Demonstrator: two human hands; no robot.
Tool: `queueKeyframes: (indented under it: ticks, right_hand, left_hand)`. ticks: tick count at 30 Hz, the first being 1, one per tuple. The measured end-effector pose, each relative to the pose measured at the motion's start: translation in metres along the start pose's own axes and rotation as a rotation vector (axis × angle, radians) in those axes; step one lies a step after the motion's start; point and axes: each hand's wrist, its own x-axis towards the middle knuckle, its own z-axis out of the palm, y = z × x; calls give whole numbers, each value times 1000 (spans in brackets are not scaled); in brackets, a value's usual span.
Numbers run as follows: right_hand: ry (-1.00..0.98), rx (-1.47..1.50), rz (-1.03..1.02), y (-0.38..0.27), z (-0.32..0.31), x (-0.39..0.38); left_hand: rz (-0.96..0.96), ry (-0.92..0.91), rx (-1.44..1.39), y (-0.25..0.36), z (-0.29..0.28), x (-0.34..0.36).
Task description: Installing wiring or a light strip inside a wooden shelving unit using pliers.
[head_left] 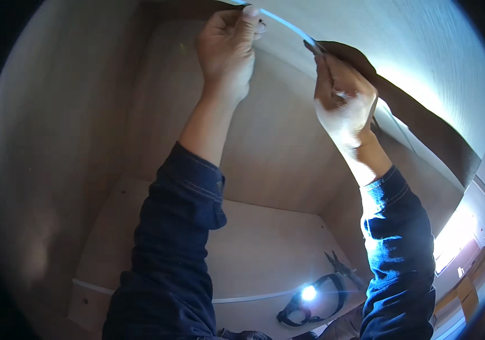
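1. Because the pale strip [285,24] is located overhead, at the tips of both grips, the two arms are held raised; the brown panel edge [424,119] is seen just beyond the right grip.
2. By the left hand [231,48], the strip is pinched between the thumb and curled fingers, presumably so that it is kept steady at that spot.
3. In the right hand [345,93], to the right of the left grip and lower, a dark tool [312,48] is clasped by closed fingers. Its tip is brought up to the strip; whether it is touched cannot be told, and the tool's kind is mostly hidden by the hand.
4. Between the two grips a length of strip is left uncovered, which seems to be of help for watching both ends.
5. Well below the right grip, a lit headlamp [308,293] is laid on the pale board [265,243], its lamp faced upward, perhaps so that light is thrown toward the hands.
6. Just beside the headlamp, also under the right grip, pliers [341,266] are laid, probably to be kept within reach.
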Motion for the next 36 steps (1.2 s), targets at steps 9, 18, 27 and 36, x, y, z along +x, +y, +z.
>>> queueKeyframes:
  ticks: [9, 18, 27, 36]
  right_hand:
    - [45, -53, -49, -2, 12, 8]
    - [7, -70, -8, 2, 10, 1]
    - [-46, -41, 26, 5, 12, -5]
    - [-8, -11, 33, 7, 15, -1]
  left_hand:
    - [-112, 19, -101, -4, -5, 8]
    - [-118, -19, 62, -9, -6, 6]
    - [-165, 58, 185, -19, 2, 8]
    - [-100, 33, 123, -22, 5, 7]
